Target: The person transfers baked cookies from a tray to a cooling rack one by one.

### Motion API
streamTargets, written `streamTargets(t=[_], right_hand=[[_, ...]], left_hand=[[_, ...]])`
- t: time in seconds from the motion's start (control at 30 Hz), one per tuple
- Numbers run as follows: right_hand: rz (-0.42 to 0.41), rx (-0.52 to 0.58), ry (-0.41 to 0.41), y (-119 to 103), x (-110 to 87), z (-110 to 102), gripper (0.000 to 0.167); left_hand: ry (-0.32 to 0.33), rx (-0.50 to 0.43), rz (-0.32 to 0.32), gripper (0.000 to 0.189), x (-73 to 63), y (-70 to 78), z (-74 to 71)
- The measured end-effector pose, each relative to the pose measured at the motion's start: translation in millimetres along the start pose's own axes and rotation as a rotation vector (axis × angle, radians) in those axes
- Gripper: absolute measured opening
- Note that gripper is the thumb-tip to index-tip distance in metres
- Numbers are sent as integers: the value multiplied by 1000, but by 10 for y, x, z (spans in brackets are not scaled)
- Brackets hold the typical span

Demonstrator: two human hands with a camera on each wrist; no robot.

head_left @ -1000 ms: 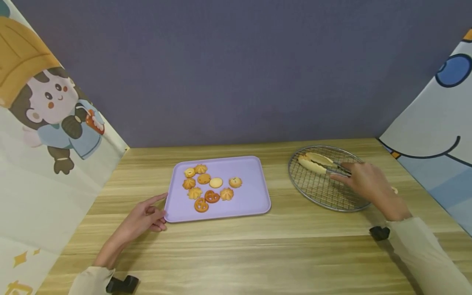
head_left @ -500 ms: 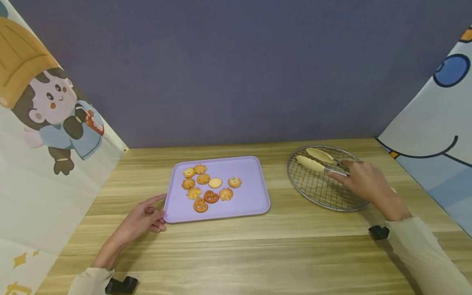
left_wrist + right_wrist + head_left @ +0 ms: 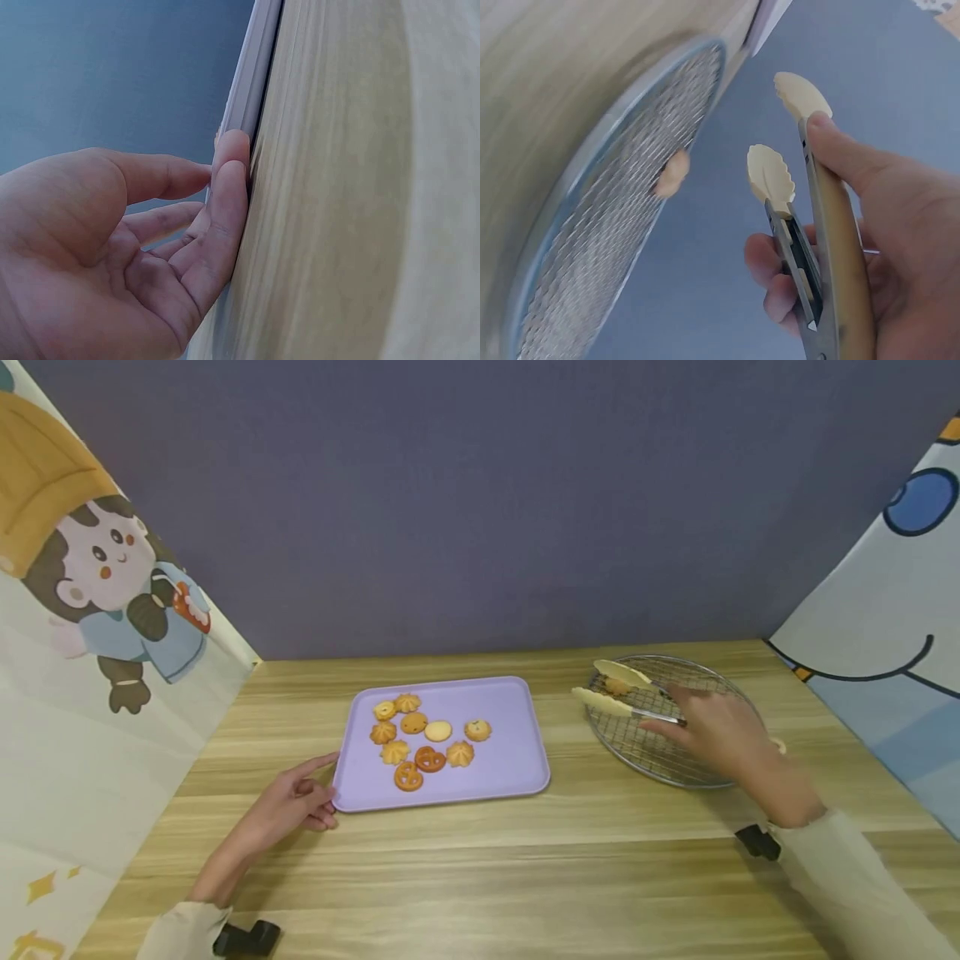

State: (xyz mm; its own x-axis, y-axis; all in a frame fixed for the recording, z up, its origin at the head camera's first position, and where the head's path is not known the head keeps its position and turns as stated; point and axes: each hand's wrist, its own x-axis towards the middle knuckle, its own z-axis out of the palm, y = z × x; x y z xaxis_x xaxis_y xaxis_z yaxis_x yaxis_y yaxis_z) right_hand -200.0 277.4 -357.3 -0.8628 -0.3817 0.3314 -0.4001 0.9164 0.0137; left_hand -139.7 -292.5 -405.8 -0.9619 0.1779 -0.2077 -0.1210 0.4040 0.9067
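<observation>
- Plainly, the left hand (image 3: 288,806) grips the left edge and near corner of the purple tray (image 3: 510,727), thumb at the rim and fingers against the outer wall, well apart from the rack.
- The tray lies flat on the counter (image 3: 525,860), small baked pieces (image 3: 460,754) on its left and middle.
- At the left side of the wire rack (image 3: 660,752), near its far rim, sits a lone cookie (image 3: 617,686); blur hides any long axis.
- Over it, the tongs (image 3: 615,704) run roughly left-right, tips towards the tray, spread wide with nothing between them; the right wrist view shows them apart from the cookie.
- The right hand (image 3: 720,735), much the nearer, has its grip closed around the tongs; the cookie lies below and left of that grip.
</observation>
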Motion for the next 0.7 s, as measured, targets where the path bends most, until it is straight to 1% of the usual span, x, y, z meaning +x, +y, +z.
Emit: streamTargets(t=[0.07, 0.13, 0.27, 0.33, 0.37, 0.47, 0.6, 0.7], right_hand=[[-29, 0, 22, -115, 12, -19, 65], [-66, 22, 50, -214, 22, -33, 71], [-141, 76, 122, -355, 29, -35, 97], [-156, 85, 139, -398, 27, -26, 109], [-156, 86, 142, -418, 23, -20, 111], [-128, 79, 102, -479, 14, -1, 111], [-87, 96, 10, -586, 20, 25, 107], [-92, 117, -13, -665, 56, 43, 109]], left_hand=[[-2, 0, 5, 62, -5, 5, -12], [2, -1, -1, 62, -14, 7, -18], [6, 10, 0, 62, -24, 9, -3], [10, 16, 1, 61, -18, 11, 13], [13, 19, 0, 60, -14, 12, 21], [12, 26, 5, 60, -1, 18, 36], [13, 27, 8, 61, 3, 28, 34], [18, 29, 6, 60, 3, 32, 25]])
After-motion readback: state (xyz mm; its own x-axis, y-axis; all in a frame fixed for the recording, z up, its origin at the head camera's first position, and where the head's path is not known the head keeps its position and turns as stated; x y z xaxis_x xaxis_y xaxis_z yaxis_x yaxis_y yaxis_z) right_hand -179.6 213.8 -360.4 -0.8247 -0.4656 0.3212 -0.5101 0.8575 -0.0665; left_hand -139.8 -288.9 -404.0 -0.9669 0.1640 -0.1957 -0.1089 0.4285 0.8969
